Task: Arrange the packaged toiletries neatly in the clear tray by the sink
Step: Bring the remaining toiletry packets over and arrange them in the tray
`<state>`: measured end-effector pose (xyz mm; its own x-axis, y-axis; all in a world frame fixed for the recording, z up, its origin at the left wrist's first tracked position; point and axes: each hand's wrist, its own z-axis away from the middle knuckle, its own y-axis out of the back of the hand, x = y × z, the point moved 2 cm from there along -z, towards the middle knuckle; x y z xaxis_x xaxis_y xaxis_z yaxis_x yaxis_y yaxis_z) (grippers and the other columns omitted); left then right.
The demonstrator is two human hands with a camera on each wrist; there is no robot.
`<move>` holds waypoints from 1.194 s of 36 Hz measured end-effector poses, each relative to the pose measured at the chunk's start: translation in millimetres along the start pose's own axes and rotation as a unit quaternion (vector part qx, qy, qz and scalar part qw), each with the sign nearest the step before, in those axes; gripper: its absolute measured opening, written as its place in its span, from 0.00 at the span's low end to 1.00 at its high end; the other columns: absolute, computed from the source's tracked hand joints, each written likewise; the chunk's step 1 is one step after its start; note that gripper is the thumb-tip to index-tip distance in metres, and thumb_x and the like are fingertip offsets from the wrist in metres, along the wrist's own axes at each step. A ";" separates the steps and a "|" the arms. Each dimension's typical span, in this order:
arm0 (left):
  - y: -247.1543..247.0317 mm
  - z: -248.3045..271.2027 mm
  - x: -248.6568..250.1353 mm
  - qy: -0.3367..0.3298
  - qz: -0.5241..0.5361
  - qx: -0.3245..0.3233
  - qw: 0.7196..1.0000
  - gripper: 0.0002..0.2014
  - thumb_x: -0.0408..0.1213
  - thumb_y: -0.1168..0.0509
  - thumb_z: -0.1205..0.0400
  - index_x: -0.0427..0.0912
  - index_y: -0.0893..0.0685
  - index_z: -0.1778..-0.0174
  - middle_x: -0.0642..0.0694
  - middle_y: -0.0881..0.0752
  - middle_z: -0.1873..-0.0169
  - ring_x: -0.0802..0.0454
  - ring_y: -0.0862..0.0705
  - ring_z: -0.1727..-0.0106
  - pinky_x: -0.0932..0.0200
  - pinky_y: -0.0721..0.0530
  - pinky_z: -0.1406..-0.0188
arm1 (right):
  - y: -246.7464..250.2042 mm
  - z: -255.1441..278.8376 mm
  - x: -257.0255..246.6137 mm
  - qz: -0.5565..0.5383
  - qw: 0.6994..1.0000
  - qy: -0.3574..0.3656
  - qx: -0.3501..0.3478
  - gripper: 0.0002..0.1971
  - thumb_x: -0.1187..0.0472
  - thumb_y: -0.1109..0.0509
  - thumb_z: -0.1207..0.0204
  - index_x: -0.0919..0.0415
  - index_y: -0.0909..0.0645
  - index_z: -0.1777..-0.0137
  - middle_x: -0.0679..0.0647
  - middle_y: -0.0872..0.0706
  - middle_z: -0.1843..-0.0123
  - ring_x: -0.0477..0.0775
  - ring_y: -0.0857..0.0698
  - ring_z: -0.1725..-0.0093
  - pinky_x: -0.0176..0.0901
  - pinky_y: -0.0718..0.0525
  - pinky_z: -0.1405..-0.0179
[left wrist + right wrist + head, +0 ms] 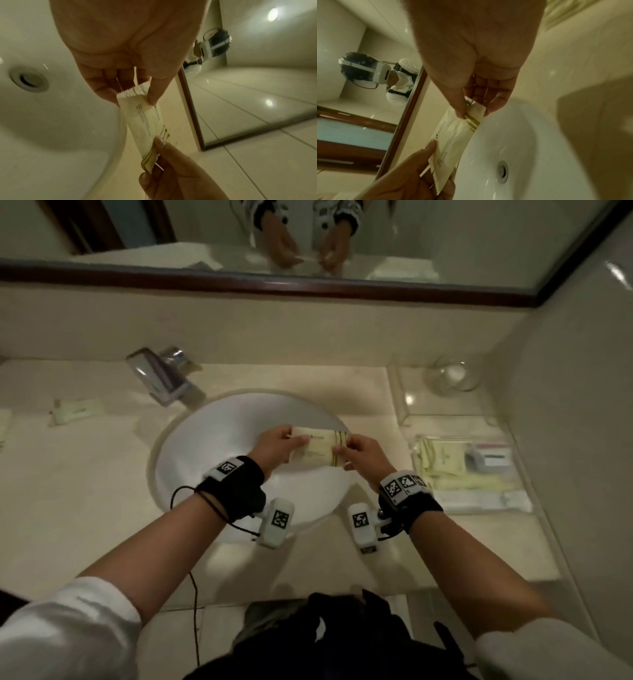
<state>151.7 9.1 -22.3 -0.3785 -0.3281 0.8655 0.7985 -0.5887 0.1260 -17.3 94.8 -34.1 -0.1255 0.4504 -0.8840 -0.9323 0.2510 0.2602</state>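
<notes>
Above the white sink basin (212, 446) I hold a cream toiletry packet (320, 449) with gold stripes at one end. My left hand (279, 445) pinches its plain serrated end (133, 90), thumb against fingers. My right hand (359, 455) pinches the striped end (473, 119). The packet (145, 121) hangs stretched between both hands. The clear tray (404, 405) lies on the counter to the right and holds several packets (442, 460) in its near half.
A chrome faucet (161, 374) stands behind the basin. Another packet (75, 410) lies on the counter at the left. A glass bowl (452, 374) sits in the tray's far corner. A mirror (308, 234) runs along the back wall, a tiled wall at right.
</notes>
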 end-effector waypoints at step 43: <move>-266.9 -57.7 29.1 -0.187 -0.454 -0.027 0.871 0.16 0.43 0.32 0.20 0.38 0.16 0.40 0.38 0.26 0.33 0.39 0.29 0.30 0.55 0.32 0.27 | 227.8 34.2 97.0 0.050 0.979 -0.073 0.183 0.10 0.60 0.32 0.24 0.62 0.20 0.44 0.59 0.14 0.45 0.59 0.16 0.45 0.53 0.17 0.42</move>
<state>-99.5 114.1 -58.7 -0.6557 0.5482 0.5192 0.2214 -0.5177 0.8264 -230.3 224.9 -47.2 -0.1358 0.5990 -0.7892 -0.7306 0.4775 0.4881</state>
